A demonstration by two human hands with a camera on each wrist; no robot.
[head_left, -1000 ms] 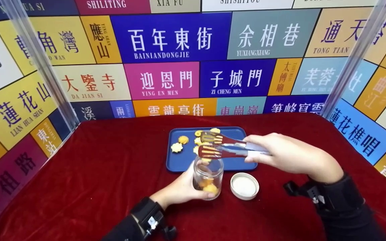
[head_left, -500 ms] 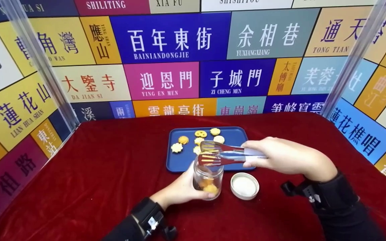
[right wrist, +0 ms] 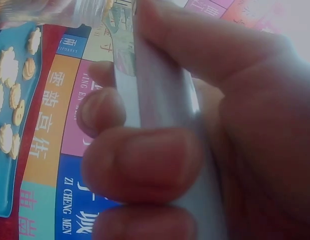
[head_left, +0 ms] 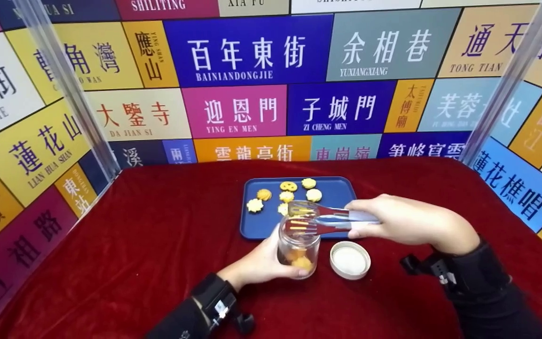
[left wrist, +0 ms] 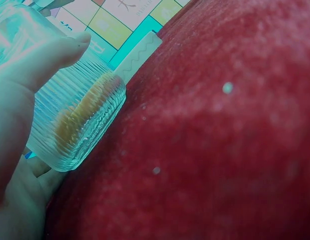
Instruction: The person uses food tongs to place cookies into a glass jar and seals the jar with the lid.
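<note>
My left hand (head_left: 262,264) grips a clear glass jar (head_left: 309,248), thumb on the near side. A few golden cookies (head_left: 302,263) lie at the bottom of the jar; its ribbed wall shows in the left wrist view. My right hand (head_left: 405,219) holds a pair of clear serving tongs (head_left: 362,217) by the pale handle. Over the jar's mouth are the slotted tips of the tongs, close together; whether a cookie is between them I cannot tell. Behind the jar, a blue tray (head_left: 262,228) bears several cookies (head_left: 314,195), partly hidden by the tongs.
Right of the jar, a round off-white lid (head_left: 350,260) lies with its inside up. Dark red cloth (head_left: 158,235) covers the table. A wall of coloured signs (head_left: 247,110) rises at the back, with clear upright posts (head_left: 501,99) at both sides.
My right hand has brought the tongs down and nearer the jar's mouth, uncovering more cookies on the tray. The left hand keeps its hold on the jar. The head view has shifted slightly.
</note>
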